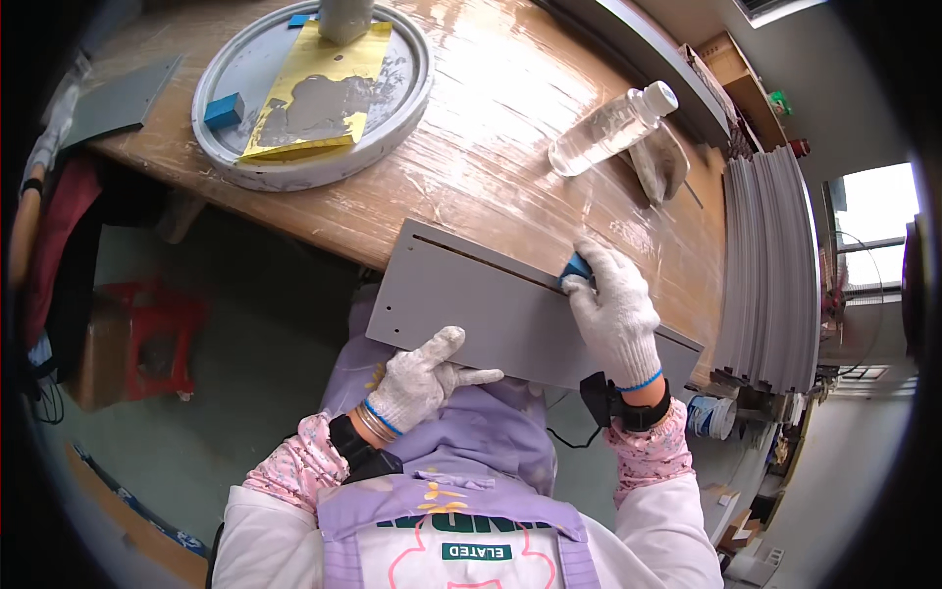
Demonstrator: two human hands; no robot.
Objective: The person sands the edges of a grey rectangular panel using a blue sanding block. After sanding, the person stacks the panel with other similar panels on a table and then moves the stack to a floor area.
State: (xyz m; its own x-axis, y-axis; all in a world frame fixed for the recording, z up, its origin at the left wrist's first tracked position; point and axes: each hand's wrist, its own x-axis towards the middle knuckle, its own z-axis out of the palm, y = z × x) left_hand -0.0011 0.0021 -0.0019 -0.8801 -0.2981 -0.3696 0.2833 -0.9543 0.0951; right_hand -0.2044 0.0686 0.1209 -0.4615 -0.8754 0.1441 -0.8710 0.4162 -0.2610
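Note:
A long grey panel lies tilted across the table's near edge and my lap. It has a narrow slot along its far side and small holes at its left end. My left hand, in a white knit glove, grips the panel's near edge, thumb over the top face. My right hand, gloved too, pinches a small blue block against the far edge by the slot. The block is mostly hidden by the fingers; whether it is foam or harder material I cannot tell.
A round grey lid holds a yellow sheet smeared with grey paste and another blue block. A clear bottle lies beside a pale glove-like item. Grey panels stand stacked right; someone's gloved hand is far left.

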